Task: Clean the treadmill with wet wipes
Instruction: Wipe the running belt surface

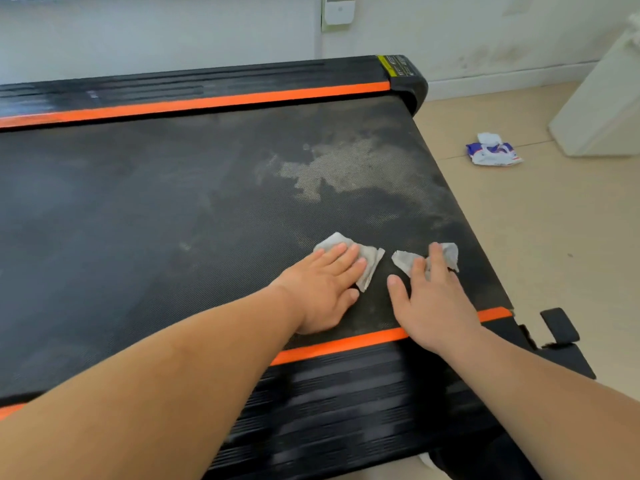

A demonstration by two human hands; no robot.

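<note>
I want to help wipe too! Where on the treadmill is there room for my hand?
Lots of bare belt lies left of the left hand, between the two orange stripes. The dusty patch beyond both wipes is free too. It is crowded by the near stripe, where right hand and left hand press wipes side by side.

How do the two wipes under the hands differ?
The left wipe is a folded pad past the left hand's fingertips; the right wipe is crumpled, showing either side of the right hand's fingers. It also lies nearer the belt's end than the left wipe. Both are grey.
</note>
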